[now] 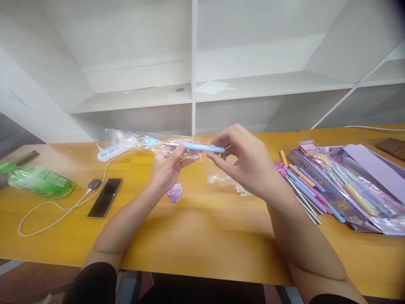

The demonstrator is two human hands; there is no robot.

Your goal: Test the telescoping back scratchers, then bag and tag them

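At the left end of the counter [196, 232], a green-capped bottle [42, 181] lay on its side, containing green contents. A phone [105, 198] and a white power strip [115, 152] followed. The left hand [167, 169] was closed on a light-blue scratcher [202, 147] and the clear bag [122, 137] around or beneath it; which could not be determined. The right hand [249, 162] was partly open, fingers curved about the handle end; contact was unclear. Another clear bag [218, 174] lay below it. Farther right, loose colored rods [305, 183] lay beside an open patterned box [337, 202] holding bagged yellow and purple items [360, 196].
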